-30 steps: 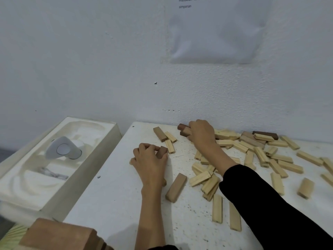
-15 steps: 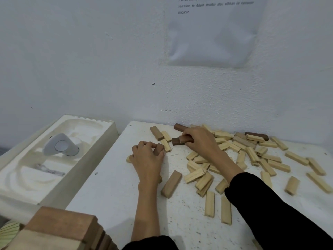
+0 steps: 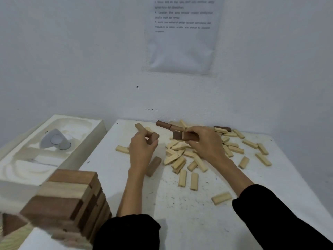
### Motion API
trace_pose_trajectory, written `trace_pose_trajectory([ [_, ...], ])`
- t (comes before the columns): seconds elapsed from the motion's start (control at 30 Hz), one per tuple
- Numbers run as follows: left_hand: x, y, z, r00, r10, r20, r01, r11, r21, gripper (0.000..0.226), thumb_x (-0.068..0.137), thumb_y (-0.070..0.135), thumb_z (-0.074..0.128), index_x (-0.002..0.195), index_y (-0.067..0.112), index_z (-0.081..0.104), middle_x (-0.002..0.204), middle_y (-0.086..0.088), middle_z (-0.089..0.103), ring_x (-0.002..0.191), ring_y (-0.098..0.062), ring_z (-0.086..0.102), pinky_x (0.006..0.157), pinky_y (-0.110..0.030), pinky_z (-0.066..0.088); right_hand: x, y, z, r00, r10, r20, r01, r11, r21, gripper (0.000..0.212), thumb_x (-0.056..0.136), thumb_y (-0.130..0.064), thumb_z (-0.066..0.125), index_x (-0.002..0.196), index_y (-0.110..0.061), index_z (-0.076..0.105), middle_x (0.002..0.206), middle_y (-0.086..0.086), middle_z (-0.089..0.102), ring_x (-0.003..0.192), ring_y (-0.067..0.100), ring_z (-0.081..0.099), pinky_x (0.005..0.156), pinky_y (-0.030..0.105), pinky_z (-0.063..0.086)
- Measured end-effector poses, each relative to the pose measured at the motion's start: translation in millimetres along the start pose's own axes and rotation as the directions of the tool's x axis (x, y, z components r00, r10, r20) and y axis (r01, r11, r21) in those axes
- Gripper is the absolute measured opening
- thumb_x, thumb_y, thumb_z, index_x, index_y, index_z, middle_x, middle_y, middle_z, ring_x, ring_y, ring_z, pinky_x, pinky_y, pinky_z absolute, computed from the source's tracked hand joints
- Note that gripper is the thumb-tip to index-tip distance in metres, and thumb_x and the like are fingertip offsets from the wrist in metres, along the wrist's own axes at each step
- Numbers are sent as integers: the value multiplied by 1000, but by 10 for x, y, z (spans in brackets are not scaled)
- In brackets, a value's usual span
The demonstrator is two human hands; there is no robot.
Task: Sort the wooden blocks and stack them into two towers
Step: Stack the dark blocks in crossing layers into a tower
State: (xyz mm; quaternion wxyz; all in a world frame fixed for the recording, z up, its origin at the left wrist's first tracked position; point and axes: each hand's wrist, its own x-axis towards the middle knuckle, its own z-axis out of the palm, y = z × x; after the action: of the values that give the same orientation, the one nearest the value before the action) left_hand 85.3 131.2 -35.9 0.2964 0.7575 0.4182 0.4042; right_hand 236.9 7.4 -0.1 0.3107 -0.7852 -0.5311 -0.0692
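Two bare hands, black sleeves on both forearms. Left hand (image 3: 142,148): fingers curled, one mid-brown block (image 3: 154,138) pinched between thumb and fingertips, its end poking out right of the knuckles, held clear of the white table (image 3: 180,213). Right hand (image 3: 205,143): thumb and fingers clamped on a dark brown block (image 3: 180,136) that sticks out left of the fingertips. Possibly two blocks held side by side; a seam shows, but blur makes it hard to call. The held blocks are apart, with a gap between the hands.

Loose brown blocks on the table, five:
- Wrist-side brown block (image 3: 153,166), flat, just right of the left wrist.
- Tan block (image 3: 139,126), just beyond the left knuckles.
- Far dark block (image 3: 163,124), beyond the gap between the hands, by the wall.
- Reddish block (image 3: 175,128), touching that one's right end.
- Back dark block (image 3: 222,128), beyond and right of the right hand.

Pale blocks (image 3: 178,162): roughly thirty, rough count since the pile overlaps. Most lie under and right of the right hand, a few on its near side, and one lies left of the left hand.

One tower (image 3: 72,201), left of the left forearm on the near side, blurred, with mixed brown layers.

One foam tray (image 3: 86,147), well left of the left hand, with one grey rounded object (image 3: 54,141) in it. One paper sheet (image 3: 182,42) on the wall above both hands.
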Motion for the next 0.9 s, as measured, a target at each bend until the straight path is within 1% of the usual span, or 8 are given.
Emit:
trace_pose_trajectory([
  [0.17,-505,275,-158,976,47,212,-51,999,13,17,75,15,75,88,11,66,90,2,66,74,-12,60,62,-20,44,-647,-195,-407,980,190,56,-191,982,-4,33,78,-28,74,109,-23,67,103,-3,69,95,16,62,67,23,42],
  [0.27,-881,354,-273,941,92,325,-98,995,3,20,74,14,76,89,12,63,90,-1,66,67,-16,60,61,-28,49,-1138,-344,-466,950,278,141,-277,960,-30,31,76,-29,74,105,-22,68,98,-2,70,91,15,62,58,21,40],
  [0.37,-1225,320,-364,925,148,350,-167,986,23,22,76,14,73,87,17,54,97,0,61,69,-16,60,58,-33,51,-1573,-465,-416,916,354,187,-357,934,-18,26,74,-30,73,99,-22,68,92,-3,69,87,15,63,52,18,34],
  [0.47,-1467,282,-426,918,107,382,-138,989,56,23,78,16,71,98,13,60,102,1,59,69,-17,62,58,-30,52,-1884,-546,-350,879,433,199,-437,899,-26,22,75,-30,70,94,-20,67,88,-2,68,83,16,62,51,20,34],
  [0.63,-1764,192,-437,909,111,402,-178,975,133,31,81,27,70,106,9,63,99,1,52,84,-17,57,70,-22,40,-2156,-622,-321,858,481,181,-492,871,18,24,78,-35,68,91,-15,67,86,-1,68,81,16,62,54,23,36],
  [0.77,-1800,181,-498,901,87,426,-140,986,93,38,85,35,67,114,10,63,109,-3,56,87,-14,56,76,-21,39,-2156,-562,-391,819,555,146,-562,827,6,26,80,-41,65,85,-15,68,82,-4,67,78,15,61,58,25,38],
  [0.83,-1763,170,-573,865,32,500,-64,997,47,47,82,38,70,120,12,60,115,-3,55,92,-13,56,79,-22,41,-2121,-503,-422,796,591,134,-596,803,-6,29,81,-40,63,83,-12,68,84,-2,68,80,16,61,59,25,38],
  [0.9,-1732,155,-655,787,6,617,-30,999,28,63,74,38,78,128,15,54,120,-1,51,99,-12,54,83,-23,43,-2087,-466,-423,796,588,146,-591,806,-23,32,82,-40,63,86,-9,68,87,1,69,81,18,62,62,27,41],
])
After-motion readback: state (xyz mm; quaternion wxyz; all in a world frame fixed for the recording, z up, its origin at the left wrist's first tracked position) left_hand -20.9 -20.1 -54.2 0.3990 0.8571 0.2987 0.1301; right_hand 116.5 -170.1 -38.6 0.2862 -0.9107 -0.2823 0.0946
